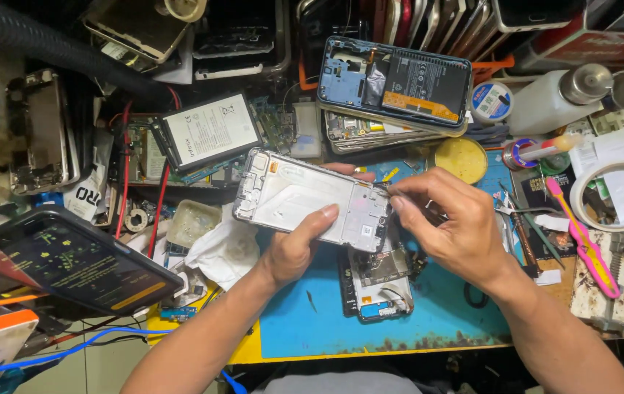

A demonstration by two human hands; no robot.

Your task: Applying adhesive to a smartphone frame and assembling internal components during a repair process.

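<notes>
Both forearms come up from the near edge and converge over the middle of the tabletop (304,328). The left hand (293,248) is curled around the near long edge of a silver phone frame (312,198), thumb lying across its upper face and fingertips showing past the far edge, so it holds the frame tilted above the blue work mat (436,306). The right hand (447,219) is bent at the wrist, its thumb and forefinger pinched together at the frame's right end, near the far corner. Whatever it pinches is too small to make out; only a thin dark sliver shows at the fingertips. The other fingers fold loosely under the palm.

Directly below the frame, on the mat, lies a stripped phone body (377,284), partly hidden by both hands. Just left of the frame sits a crumpled white cloth (217,248). Farther left a dark tablet (64,259) with a lit screen leans at an angle. Beyond the frame lie a phone battery (210,131) with a white label and an opened blue phone (396,80) resting on a stack of others. To the right are a round yellow tin (461,159), a pink plastic pry tool (582,237), a roll of tape (611,193) and a white squeeze bottle (556,98). The far edge is crowded with phone shells, cut off by the picture's top.
</notes>
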